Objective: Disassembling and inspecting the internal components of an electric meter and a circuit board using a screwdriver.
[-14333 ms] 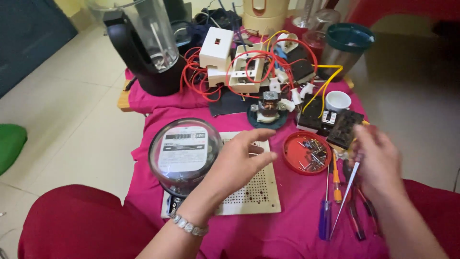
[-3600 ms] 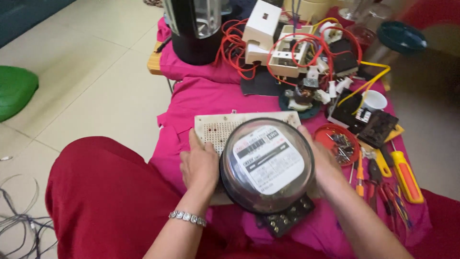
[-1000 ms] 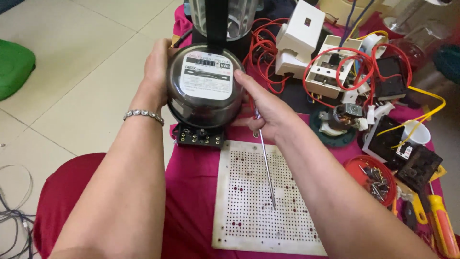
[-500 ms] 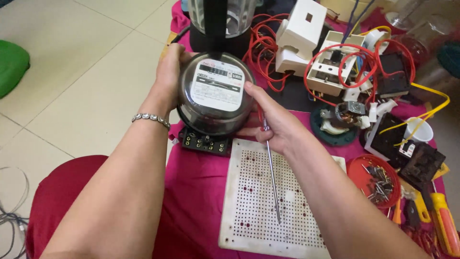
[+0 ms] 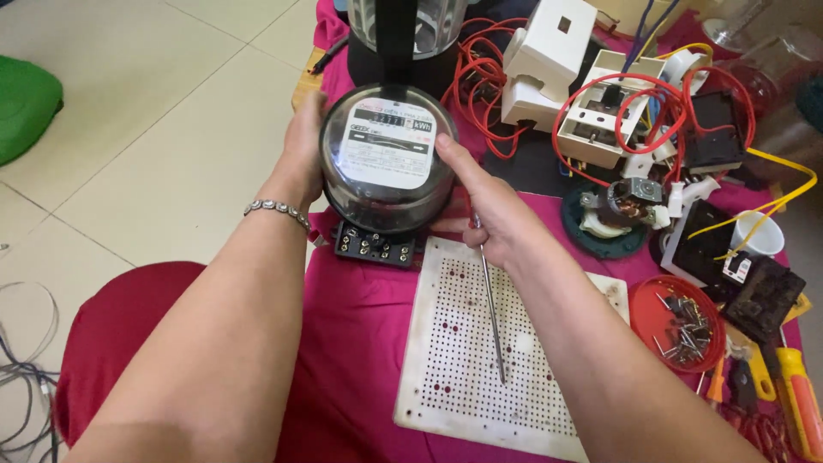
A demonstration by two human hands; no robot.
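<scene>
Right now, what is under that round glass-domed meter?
Below the meter a black terminal block with small screws shows, resting on the pink cloth. The left hand and right hand hold the meter; its back is hidden.

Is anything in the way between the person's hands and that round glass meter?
Nothing visible is. The left hand grips the round glass meter on its left side, and the right hand touches its right edge while holding a thin metal rod.

Counted on the pink-covered table

One round electric meter [image 5: 387, 159], one perforated white board [image 5: 480, 351], one thin screwdriver [image 5: 490, 300], one red dish of screws [image 5: 677, 321], one white cup [image 5: 759, 236], two hands.
</scene>
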